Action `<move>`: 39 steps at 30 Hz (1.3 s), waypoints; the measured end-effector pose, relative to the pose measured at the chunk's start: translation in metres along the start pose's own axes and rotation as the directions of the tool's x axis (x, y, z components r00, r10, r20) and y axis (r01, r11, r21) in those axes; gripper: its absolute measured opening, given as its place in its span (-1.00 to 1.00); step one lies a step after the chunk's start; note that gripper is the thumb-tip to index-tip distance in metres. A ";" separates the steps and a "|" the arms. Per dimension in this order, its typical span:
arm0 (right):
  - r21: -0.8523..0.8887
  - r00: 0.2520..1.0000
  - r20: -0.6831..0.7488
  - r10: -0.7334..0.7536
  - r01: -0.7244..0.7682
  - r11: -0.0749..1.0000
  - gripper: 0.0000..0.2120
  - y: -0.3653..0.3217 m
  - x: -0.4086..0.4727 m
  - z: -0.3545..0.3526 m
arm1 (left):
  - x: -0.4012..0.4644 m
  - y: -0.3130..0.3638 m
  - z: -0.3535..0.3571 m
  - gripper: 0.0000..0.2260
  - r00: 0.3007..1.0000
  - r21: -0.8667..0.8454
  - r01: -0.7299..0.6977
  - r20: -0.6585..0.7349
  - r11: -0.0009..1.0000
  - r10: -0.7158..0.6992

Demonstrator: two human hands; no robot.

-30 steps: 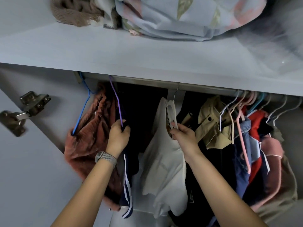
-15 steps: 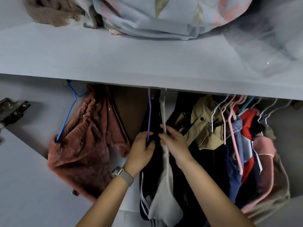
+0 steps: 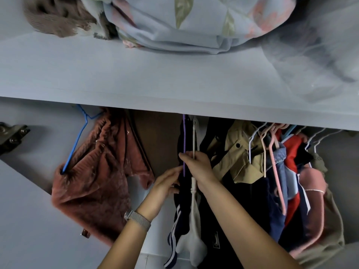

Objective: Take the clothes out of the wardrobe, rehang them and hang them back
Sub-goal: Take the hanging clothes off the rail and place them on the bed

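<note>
Under the shelf, a dark navy garment with white stripes (image 3: 174, 237) hangs on a purple hanger (image 3: 184, 140). Right beside it a white garment (image 3: 194, 243) hangs on a white hanger (image 3: 193, 136). My right hand (image 3: 200, 167) grips both hangers together, its fingers curled round the white hanger's bar and reaching over the purple one. My left hand (image 3: 167, 183), with a watch at the wrist, rests with straight fingers against the dark garment just below the purple hanger. The rail itself is hidden behind the shelf's front edge.
A rust-red fuzzy garment (image 3: 93, 191) hangs on a blue hanger (image 3: 77, 140) at the left. Several garments on pink and white hangers (image 3: 272, 152) crowd the right. The shelf (image 3: 136, 78) above carries folded bedding (image 3: 194, 22). A door hinge (image 3: 11, 136) sits far left.
The purple hanger with the dark garment slid right along the rail until it hangs against the white garment. My right hand now holds both hangers and my left hand has let go and dropped lower.
</note>
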State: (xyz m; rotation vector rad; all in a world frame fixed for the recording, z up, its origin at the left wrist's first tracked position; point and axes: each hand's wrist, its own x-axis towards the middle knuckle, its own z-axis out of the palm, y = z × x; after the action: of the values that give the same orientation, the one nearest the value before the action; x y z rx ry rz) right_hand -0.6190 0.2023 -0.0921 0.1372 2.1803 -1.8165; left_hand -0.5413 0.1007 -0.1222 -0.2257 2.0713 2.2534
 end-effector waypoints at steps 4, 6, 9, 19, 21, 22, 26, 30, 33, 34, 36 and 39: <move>0.158 1.000 0.019 0.016 -0.018 0.987 -0.86 -0.009 0.001 -0.003 | -0.005 0.001 -0.007 -0.81 0.980 -0.039 -0.024 -0.200 0.999 0.016; 0.184 0.998 0.053 0.037 -0.046 0.982 -0.85 -0.014 -0.003 -0.006 | -0.003 0.005 -0.009 -0.76 0.961 -0.040 -0.037 -0.277 0.999 0.025; 0.154 0.989 0.127 0.080 -0.099 0.983 -0.89 -0.017 -0.011 -0.012 | -0.001 0.013 -0.006 -0.76 0.942 -0.068 -0.066 -0.333 0.996 0.040; -0.006 0.970 0.231 -0.081 0.084 0.996 -0.80 -0.021 -0.020 -0.042 | 0.027 0.045 0.028 -0.75 0.980 -0.078 -0.124 -0.163 0.989 0.110; -0.085 0.961 0.235 -0.146 0.170 0.982 -0.76 -0.022 -0.023 -0.054 | 0.033 0.049 0.035 -0.76 0.980 -0.074 -0.130 -0.160 0.989 0.117; -0.143 0.950 0.250 -0.187 0.227 0.963 -0.74 -0.023 -0.025 -0.060 | 0.036 0.051 0.037 -0.77 0.980 -0.099 -0.128 -0.166 0.987 0.111; -0.247 0.926 0.305 -0.222 0.302 0.921 -0.81 -0.024 -0.034 -0.082 | 0.038 0.059 0.052 -0.80 0.991 -0.286 -0.099 -0.115 0.953 0.068; -0.309 0.943 0.264 -0.204 0.282 0.908 -0.95 -0.022 -0.044 -0.093 | 0.026 0.058 0.071 -0.78 0.990 -0.401 -0.130 -0.108 0.907 0.095; -0.314 0.955 0.213 -0.208 0.269 0.911 -0.86 -0.020 -0.054 -0.101 | 0.016 0.054 0.074 -0.77 0.992 -0.500 -0.114 -0.100 0.859 0.074; -0.333 0.961 0.181 -0.211 0.262 0.906 -0.84 -0.020 -0.058 -0.103 | 0.013 0.054 0.074 -0.76 0.994 -0.525 -0.097 -0.091 0.846 0.058; -0.397 0.958 0.127 -0.257 0.287 0.872 -0.81 -0.017 -0.065 -0.104 | 0.004 0.056 0.071 -0.76 0.998 -0.561 -0.054 -0.052 0.826 0.030; -0.487 0.936 0.097 -0.337 0.340 0.804 -0.88 -0.011 -0.073 -0.100 | -0.014 0.060 0.064 -0.75 1.000 -0.598 0.010 0.000 0.801 -0.012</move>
State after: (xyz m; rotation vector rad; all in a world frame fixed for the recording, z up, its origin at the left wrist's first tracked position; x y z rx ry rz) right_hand -0.5688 0.3057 -0.0454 -0.3983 2.7242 -1.3206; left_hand -0.5403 0.1600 -0.0562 -0.2695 1.2716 2.8285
